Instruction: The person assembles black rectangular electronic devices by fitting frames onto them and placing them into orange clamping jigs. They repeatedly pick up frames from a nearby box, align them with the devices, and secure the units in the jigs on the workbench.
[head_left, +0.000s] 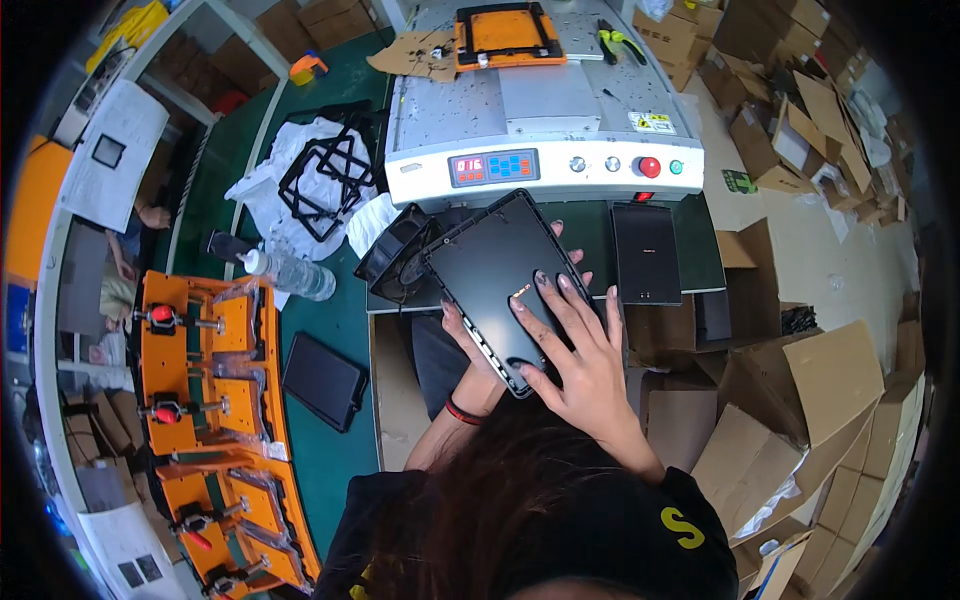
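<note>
A black rectangular tablet-like housing [480, 260] is held tilted in front of me. It has a smooth dark face, a raised rim and a row of light slots along its lower left edge. My left hand [468, 335] supports it from beneath, with fingertips curling round its far right edge. Spread across the face, my right hand [570, 350] lies with fingers stretched out. A small gold-coloured strip [521, 291] shows beside its fingertips. Just left of the housing stands a black fan-like device [397, 258], partly covered by it.
Ahead is a white machine [545, 160] with buttons, an orange fixture [508, 35] and pliers [622, 42]. Orange clamp fixtures [215, 370], a water bottle [292, 275], black frames [330, 185] and a black tablet-like piece [325, 380] lie left. A flat black panel [646, 252] and cardboard boxes [790, 400] are right.
</note>
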